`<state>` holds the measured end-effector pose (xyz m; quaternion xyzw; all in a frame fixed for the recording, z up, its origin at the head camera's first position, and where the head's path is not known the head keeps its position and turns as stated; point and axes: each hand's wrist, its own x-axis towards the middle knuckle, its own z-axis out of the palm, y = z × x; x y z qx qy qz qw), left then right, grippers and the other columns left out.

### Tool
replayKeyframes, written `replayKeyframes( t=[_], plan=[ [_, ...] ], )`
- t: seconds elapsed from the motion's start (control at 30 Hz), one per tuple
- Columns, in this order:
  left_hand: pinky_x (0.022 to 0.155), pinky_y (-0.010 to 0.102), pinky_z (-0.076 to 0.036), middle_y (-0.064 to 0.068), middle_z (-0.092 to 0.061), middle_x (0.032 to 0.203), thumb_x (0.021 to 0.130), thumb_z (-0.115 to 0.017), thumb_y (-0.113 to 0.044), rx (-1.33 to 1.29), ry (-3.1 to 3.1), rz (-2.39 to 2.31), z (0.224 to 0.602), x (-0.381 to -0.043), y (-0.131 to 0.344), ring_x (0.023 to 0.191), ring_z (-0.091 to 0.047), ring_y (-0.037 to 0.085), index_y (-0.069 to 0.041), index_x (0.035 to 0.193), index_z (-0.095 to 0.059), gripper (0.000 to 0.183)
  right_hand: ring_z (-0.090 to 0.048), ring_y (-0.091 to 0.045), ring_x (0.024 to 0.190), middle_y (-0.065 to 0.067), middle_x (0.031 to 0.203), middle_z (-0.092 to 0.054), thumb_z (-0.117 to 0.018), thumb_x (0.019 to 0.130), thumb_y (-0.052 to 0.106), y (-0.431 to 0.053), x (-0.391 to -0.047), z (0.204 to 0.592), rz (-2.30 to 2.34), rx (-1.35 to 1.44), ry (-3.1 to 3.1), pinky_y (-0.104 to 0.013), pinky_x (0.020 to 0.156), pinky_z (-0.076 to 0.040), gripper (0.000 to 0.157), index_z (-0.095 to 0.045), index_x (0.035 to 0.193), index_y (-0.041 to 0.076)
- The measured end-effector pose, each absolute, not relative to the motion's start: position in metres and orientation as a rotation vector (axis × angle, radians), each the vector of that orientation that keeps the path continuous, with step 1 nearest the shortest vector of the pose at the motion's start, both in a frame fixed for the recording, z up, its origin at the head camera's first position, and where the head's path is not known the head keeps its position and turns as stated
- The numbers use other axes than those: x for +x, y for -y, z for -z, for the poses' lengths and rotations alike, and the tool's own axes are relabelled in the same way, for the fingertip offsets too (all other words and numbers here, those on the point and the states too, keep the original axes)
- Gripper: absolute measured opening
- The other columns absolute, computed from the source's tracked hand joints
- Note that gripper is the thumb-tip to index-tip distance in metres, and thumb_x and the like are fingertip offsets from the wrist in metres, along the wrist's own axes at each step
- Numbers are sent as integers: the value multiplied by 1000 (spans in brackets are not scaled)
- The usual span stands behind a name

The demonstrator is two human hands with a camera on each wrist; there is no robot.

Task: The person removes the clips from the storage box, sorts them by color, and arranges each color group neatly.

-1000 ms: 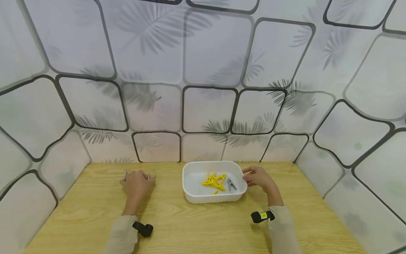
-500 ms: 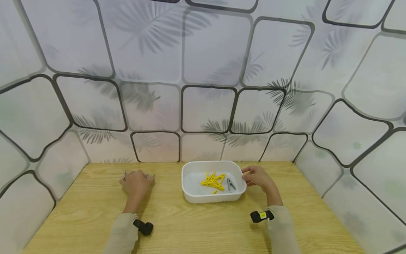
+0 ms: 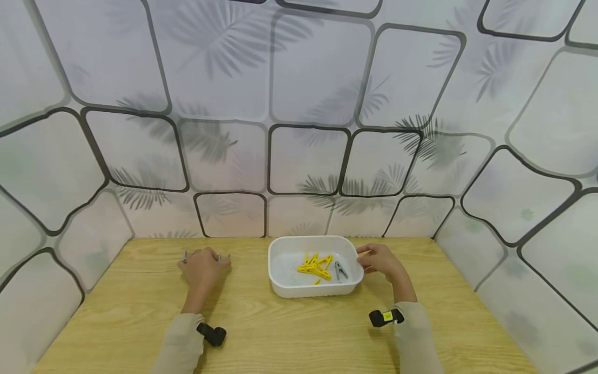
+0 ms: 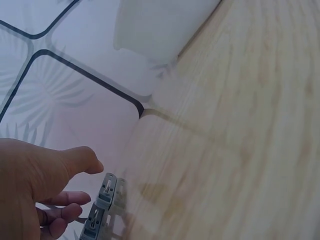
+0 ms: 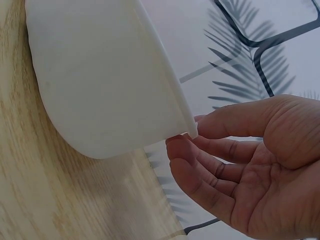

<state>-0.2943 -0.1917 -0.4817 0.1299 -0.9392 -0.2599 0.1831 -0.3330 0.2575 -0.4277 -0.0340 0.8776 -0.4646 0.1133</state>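
Hands are well apart on either side of the frame. At the lower left of the head view, the left hand (image 3: 202, 269) bends over several grey plastic clothespins (image 4: 102, 207), whose tips jut out on both sides of it. In the left wrist view its thumb reaches out at the lower left, the tip just beside the end of these clothespins, and the other fingers curl; whether they pinch one or merely touch it cannot be told. Below this hand, a black wrist camera (image 3: 212, 334) sits on a beige sleeve (image 3: 179, 337).

At the lower centre stands a white plastic tray (image 3: 315, 292), rectangular with rounded corners. Right of its middle lies a loose pile of yellow plastic clothespins (image 3: 318, 267), crossing one another, and beside them, nearer the right end, a single grey clothespin (image 3: 341, 271).

To the right of centre, the right hand (image 3: 384, 261) holds the rim at the tray's right end, its thumb along the edge and its fingers curled beneath the lip. Under it, a second black camera with a yellow patch (image 3: 386, 317) is worn at the wrist.

Pale wood grain covers the surface (image 3: 261, 332); behind it, a white covering with dark outlines and grey fronds (image 3: 308, 161) fills the upper frame.
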Motion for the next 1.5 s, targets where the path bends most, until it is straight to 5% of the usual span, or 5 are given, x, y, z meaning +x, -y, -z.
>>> replayKeyframes(
  t=[0.1, 0.23, 0.33, 0.53, 1.5],
  plan=[
    [91, 69, -34, 7, -54, 62, 87, -77, -36, 348, 2644, 720, 479, -292, 189, 79, -58, 40, -12, 61, -52, 43, -71, -19, 84, -25, 109, -71, -65, 95, 6, -258, -333, 428, 1362, -100, -2574, -40, 77, -61, 40, -57, 131, -11],
    [93, 71, -34, 21, -66, 98, 87, -75, -38, 334, 2651, 717, 475, -291, 187, 101, -57, 50, -3, 93, -69, 36, -72, -20, 85, -26, 109, -71, -64, 96, 6, -259, -333, 427, 1371, -124, -2574, -41, 78, -61, 41, -57, 132, -12],
    [95, 73, -32, 29, -62, 117, 88, -74, -38, 320, 2652, 760, 472, -290, 185, 112, -51, 55, -1, 114, -69, 46, -71, -20, 85, -26, 109, -71, -64, 96, 6, -259, -334, 427, 1373, -132, -2575, -41, 78, -61, 41, -57, 131, -12],
    [100, 76, -29, 33, -58, 127, 88, -73, -40, 248, 2650, 764, 462, -291, 177, 119, -48, 57, -1, 126, -63, 55, -71, -19, 84, -25, 108, -71, -65, 95, 6, -260, -333, 427, 1362, -131, -2576, -40, 77, -61, 40, -57, 131, -12],
    [93, 57, -40, 14, -66, 112, 85, -80, -33, -311, 2565, 559, 411, -302, 44, 104, -57, 36, -11, 122, -66, 46, -71, -18, 82, -26, 108, -72, -64, 95, 5, -260, -334, 430, 1389, -132, -2566, -39, 77, -61, 39, -58, 130, -12]
  ],
)
